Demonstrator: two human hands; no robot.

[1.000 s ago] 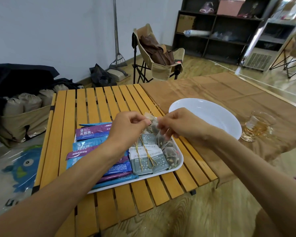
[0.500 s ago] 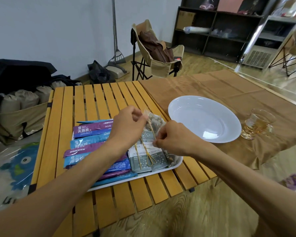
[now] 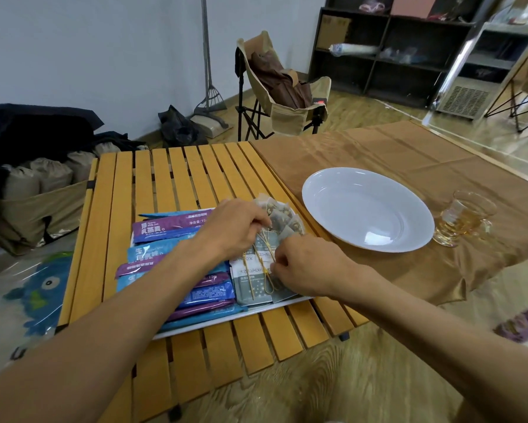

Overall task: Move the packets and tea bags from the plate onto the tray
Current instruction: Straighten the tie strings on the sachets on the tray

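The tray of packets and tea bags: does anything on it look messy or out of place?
Mostly tidy. The blue and purple packets lie in overlapping rows on the tray. Only the tea bags look loose, piled at its far right corner and poking past the rim, their yellow strings straggling over the grey packets.

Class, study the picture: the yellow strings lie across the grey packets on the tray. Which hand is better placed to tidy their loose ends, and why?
Probably the right hand: its fingers are curled right at the strings over the grey packets. The left hand sits further back, by the tea bags.
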